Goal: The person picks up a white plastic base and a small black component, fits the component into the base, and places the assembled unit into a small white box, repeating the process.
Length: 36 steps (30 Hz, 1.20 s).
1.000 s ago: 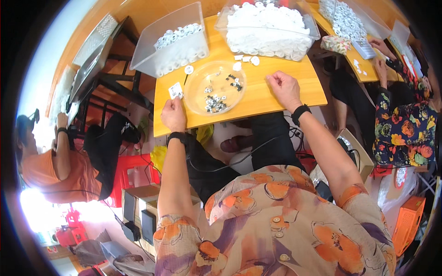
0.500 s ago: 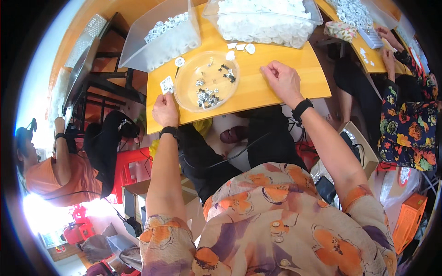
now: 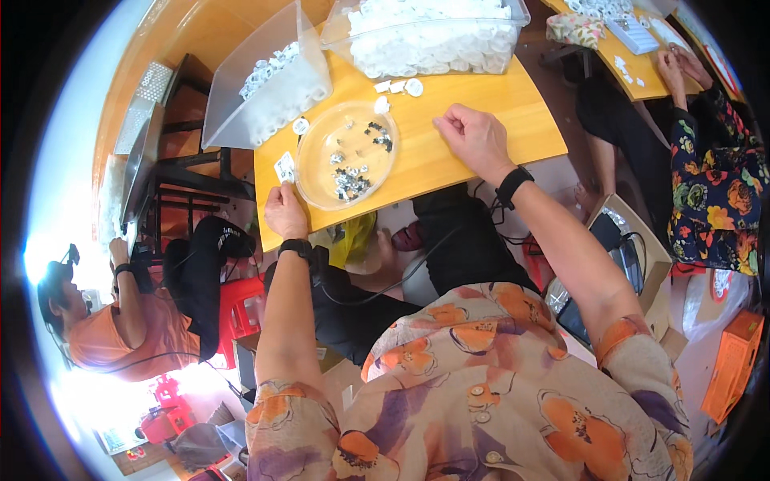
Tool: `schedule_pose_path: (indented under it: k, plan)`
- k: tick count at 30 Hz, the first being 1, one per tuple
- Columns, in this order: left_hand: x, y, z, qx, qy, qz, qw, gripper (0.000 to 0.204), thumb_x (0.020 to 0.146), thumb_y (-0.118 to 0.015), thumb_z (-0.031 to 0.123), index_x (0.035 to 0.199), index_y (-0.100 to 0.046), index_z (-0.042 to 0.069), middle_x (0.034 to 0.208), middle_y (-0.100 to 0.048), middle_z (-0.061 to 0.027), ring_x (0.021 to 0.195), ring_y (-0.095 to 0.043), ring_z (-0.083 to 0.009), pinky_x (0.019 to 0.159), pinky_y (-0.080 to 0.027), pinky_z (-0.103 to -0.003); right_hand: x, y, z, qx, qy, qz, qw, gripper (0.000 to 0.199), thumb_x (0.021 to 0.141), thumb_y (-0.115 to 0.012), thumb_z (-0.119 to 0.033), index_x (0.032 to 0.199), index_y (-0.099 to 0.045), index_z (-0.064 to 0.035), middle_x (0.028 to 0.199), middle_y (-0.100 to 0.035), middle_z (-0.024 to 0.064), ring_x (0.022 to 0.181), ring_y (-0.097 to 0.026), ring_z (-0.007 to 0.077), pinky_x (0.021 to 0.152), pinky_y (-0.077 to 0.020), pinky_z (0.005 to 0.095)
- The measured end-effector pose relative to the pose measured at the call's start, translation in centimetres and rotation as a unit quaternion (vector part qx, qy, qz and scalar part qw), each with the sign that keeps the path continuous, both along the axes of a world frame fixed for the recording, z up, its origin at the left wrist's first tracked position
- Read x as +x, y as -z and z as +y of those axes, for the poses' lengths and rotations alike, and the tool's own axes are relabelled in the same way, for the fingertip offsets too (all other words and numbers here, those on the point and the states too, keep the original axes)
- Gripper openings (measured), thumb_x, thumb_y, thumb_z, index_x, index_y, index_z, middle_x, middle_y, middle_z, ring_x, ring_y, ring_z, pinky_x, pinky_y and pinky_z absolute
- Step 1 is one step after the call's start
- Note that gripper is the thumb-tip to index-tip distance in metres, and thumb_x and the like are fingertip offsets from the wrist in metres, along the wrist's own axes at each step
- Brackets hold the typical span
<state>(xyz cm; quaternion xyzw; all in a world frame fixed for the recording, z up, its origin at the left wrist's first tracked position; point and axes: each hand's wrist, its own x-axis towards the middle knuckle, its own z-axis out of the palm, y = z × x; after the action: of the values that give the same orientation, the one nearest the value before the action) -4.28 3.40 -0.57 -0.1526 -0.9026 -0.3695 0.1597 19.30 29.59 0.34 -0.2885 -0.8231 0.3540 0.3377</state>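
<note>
A shallow, see-through round dish sits on the yellow wooden surface, holding a cluster of small silvery parts toward its near side and black parts at its far right. Its raised rim probably serves to stop such tiny pieces scattering.

The left hand is just off the dish's near left side, fingers curled, tips at the lower end of a white printed card; I cannot tell whether they pinch it or merely rest against it. The right hand is apart from the dish, to its right, with fingers folded in and pressed together; nothing shows in its grasp.

A round white piece lies just left of the dish. Beyond the dish stand two clear tubs, the left tub and the fuller one, whose high walls likely hold back the heaped white pieces.
</note>
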Motion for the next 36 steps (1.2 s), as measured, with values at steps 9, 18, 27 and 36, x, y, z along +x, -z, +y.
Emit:
schedule_pose_path:
  k: [9, 18, 27, 36]
  plan:
    - [-0.9, 0.9, -0.9, 0.294, 0.104, -0.136, 0.940, 0.024, 0.091, -0.056, 0.019, 0.071, -0.055, 0.006, 0.053, -0.046, 0.0026, 0.045, -0.041, -0.0051, 0.043, -0.029, -0.021, -0.3, 1.0, 0.0, 0.048, 0.037, 0.017, 0.998, 0.021, 0.082, -0.065, -0.027, 0.073, -0.062, -0.0081, 0.062, -0.062, 0.0086, 0.059, -0.062, 0.0282, 0.055, -0.0474, 0.0385]
    - [-2.0, 1.6, -2.1, 0.318, 0.116, -0.126, 0.932, 0.025, 0.092, -0.058, 0.024, 0.073, -0.055, 0.007, 0.051, -0.045, 0.0028, 0.042, -0.036, -0.0032, 0.041, -0.024, -0.019, -0.3, 0.6, -0.7, 0.068, 0.028, 0.024, 0.997, 0.024, 0.082, -0.064, -0.028, 0.068, -0.059, -0.0080, 0.063, -0.062, 0.0098, 0.061, -0.061, 0.0293, 0.056, -0.0475, 0.0399]
    - [-1.0, 0.7, -1.2, 0.327, 0.118, -0.139, 0.927, 0.029, 0.093, -0.056, 0.023, 0.067, -0.049, 0.009, 0.051, -0.043, 0.0025, 0.041, -0.034, -0.0035, 0.039, -0.023, -0.021, -0.7, 0.3, -0.3, 0.088, 0.035, -0.037, 0.995, 0.023, 0.081, -0.060, -0.029, 0.070, -0.062, -0.0084, 0.070, -0.065, 0.0114, 0.069, -0.063, 0.0311, 0.063, -0.0479, 0.0446]
    - [1.3, -1.2, -0.3, 0.345, 0.048, -0.129, 0.928, 0.048, 0.098, -0.034, 0.034, 0.056, -0.043, 0.012, 0.045, -0.040, -0.0017, 0.039, -0.037, -0.0118, 0.041, -0.028, -0.028, -0.3, 0.5, -0.4, 0.106, 0.046, -0.062, 0.991, 0.023, 0.083, -0.057, -0.031, 0.073, -0.063, -0.0113, 0.067, -0.063, 0.0126, 0.063, -0.062, 0.0330, 0.060, -0.0496, 0.0455]
